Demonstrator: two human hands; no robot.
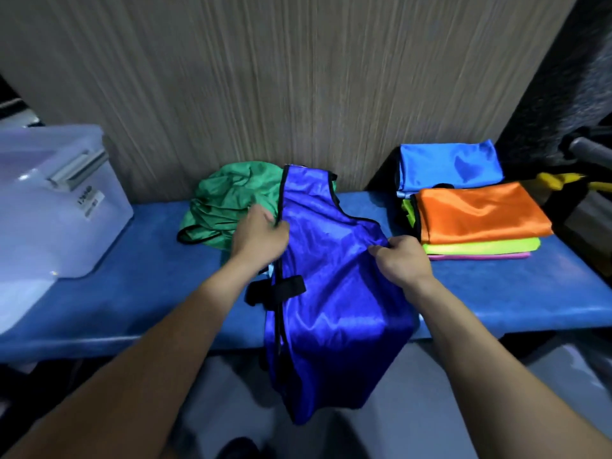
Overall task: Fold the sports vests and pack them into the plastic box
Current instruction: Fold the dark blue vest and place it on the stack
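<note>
I am holding the blue vest (pixel 331 293) stretched across the middle of the desk (pixel 132 309), its lower half hanging over the near edge because it is too long to lie flat there. My left grip (pixel 261 236) is clamped on the black-trimmed left edge of the vest, and my right grip (pixel 400 260) is pinching a gather of cloth on its right side. I am keeping the two well apart, so the slippery fabric is pulling smooth between them and I can, I judge, lay one side over the other.

The green vest (pixel 228 207) is lying crumpled at the far edge of the desk, just behind my left hand and partly under the blue one; it looks unfolded, so I am taking it as waiting its turn. The folded stack (pixel 480 220) is sitting toward the right end of the desk, orange on top, with yellow-green and pink layers below and a lighter blue piece behind it, kept out of my working space.

The box (pixel 59 207) is standing at the left end, lid on, so nothing visible is going in yet.
</note>
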